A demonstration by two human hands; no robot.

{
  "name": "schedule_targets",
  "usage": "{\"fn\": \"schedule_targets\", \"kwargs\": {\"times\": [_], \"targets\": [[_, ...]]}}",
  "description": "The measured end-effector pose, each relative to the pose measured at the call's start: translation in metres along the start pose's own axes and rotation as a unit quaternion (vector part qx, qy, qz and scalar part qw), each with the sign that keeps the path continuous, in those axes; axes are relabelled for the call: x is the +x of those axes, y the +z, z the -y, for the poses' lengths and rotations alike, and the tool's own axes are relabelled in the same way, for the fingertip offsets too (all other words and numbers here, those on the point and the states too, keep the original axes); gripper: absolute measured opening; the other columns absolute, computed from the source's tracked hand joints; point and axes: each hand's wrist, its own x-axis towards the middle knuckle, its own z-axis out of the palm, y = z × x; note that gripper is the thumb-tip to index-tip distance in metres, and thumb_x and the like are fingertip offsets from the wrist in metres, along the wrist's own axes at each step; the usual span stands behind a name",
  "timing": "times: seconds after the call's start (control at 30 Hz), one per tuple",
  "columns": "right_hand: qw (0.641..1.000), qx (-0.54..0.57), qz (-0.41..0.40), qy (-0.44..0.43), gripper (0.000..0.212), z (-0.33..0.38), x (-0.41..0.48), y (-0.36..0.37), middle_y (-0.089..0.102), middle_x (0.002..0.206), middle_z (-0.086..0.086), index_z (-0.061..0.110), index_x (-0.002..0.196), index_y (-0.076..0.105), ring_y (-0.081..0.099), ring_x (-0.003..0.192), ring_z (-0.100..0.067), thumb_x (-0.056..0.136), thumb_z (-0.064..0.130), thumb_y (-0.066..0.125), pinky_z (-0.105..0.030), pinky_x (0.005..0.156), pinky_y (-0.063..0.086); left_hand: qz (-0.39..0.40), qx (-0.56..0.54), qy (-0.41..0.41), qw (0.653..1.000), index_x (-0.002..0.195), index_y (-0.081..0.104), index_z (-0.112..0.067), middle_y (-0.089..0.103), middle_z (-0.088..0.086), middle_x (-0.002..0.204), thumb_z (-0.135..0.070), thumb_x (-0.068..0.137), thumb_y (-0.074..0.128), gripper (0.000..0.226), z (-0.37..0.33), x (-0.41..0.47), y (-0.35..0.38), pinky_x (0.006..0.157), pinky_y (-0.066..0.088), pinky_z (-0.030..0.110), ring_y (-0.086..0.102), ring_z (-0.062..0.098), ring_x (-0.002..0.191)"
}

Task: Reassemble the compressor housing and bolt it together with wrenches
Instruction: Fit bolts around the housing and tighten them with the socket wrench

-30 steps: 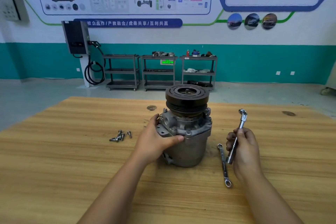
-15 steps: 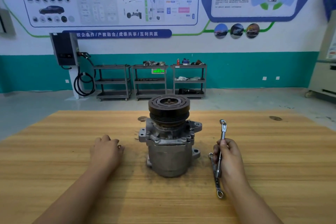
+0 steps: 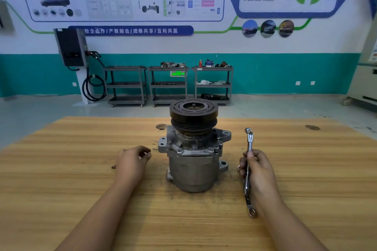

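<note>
The compressor (image 3: pixel 193 149) stands upright in the middle of the table (image 3: pixel 61 179). The table's far edge runs behind it, and bare wood stretches wide to its left and right. In front of it, only the two forearms cross the boards. Two dark knots (image 3: pixel 160 126) mark the wood, one just behind the compressor on its left and one well to its right. A small dark speck (image 3: pixel 113 166) lies to its left, beyond the left hand. Far behind it, across open floor, three carts (image 3: pixel 126 85) line the wall.

The compressor is a grey, grimy metal cylinder with a black grooved pulley (image 3: pixel 193 114) on top. Its upper housing sits on the lower body, with mounting ears jutting out at both sides.

The left hand (image 3: pixel 132 163) rests on the table just left of the compressor, apart from it. Its fingers are loosely curled with the tips near the thumb; whether they pinch anything cannot be told. The right hand (image 3: pixel 259 171) is just right of the compressor, fingers wrapped round a wrench (image 3: pixel 249 142) held nearly upright, its head above the fist. A ring end (image 3: pixel 252 212) shows below the hand; whether it is the same wrench cannot be told.
</note>
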Motion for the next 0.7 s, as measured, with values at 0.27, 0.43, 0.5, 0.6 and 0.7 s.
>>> {"fn": "schedule_targets", "kwargs": {"times": [0.27,0.43,0.5,0.6,0.7], "targets": [[1.0,-0.011,0.02,0.001,0.023,-0.002,-0.001,-0.001,0.055,0.053,0.008,0.018,0.082,0.055,0.046,0.047,-0.006,0.099,0.019,0.04,-0.023,0.048,0.037,-0.118,-0.462,0.034,0.878,0.081,0.068,-0.024,0.073,-0.006,0.078,-0.013,0.076,0.075,0.014,-0.074,-0.047,-0.033,0.065,0.052,0.015,0.068,0.004,0.076],[0.999,0.006,0.033,0.008,0.024,0.001,-0.002,0.0,0.054,0.053,0.008,0.018,0.08,0.054,0.046,0.046,-0.007,0.099,0.018,0.04,-0.019,0.044,0.038,-0.08,-0.435,0.033,0.896,0.082,0.071,-0.017,0.069,0.012,0.087,-0.012,0.073,0.076,0.011,-0.084,-0.055,-0.024,0.081,0.055,0.044,0.066,0.024,0.084],[0.999,0.013,0.042,0.011,0.024,0.004,-0.004,0.001,0.054,0.054,0.006,0.018,0.081,0.055,0.046,0.046,-0.008,0.099,0.018,0.04,-0.02,0.045,0.038,-0.081,-0.438,0.028,0.895,0.081,0.071,-0.018,0.068,0.014,0.087,-0.012,0.073,0.076,0.011,-0.085,-0.056,-0.025,0.083,0.053,0.047,0.065,0.027,0.085],[0.997,0.038,0.059,0.025,0.023,0.01,-0.009,0.003,0.053,0.056,0.003,0.014,0.082,0.054,0.045,0.047,-0.008,0.099,0.015,0.038,-0.023,0.047,0.036,-0.076,-0.437,0.03,0.896,0.081,0.071,-0.017,0.068,0.015,0.089,-0.011,0.074,0.076,0.01,-0.087,-0.058,-0.027,0.083,0.054,0.047,0.065,0.026,0.084],[0.986,0.136,0.074,0.064,0.024,0.021,-0.015,0.008,0.05,0.058,-0.001,0.01,0.08,0.053,0.044,0.046,-0.01,0.098,0.011,0.037,-0.021,0.042,0.036,-0.08,-0.413,0.044,0.906,0.082,0.071,-0.022,0.067,0.012,0.091,-0.009,0.074,0.076,0.016,-0.089,-0.06,-0.026,0.083,0.053,0.033,0.063,0.01,0.082]]}}
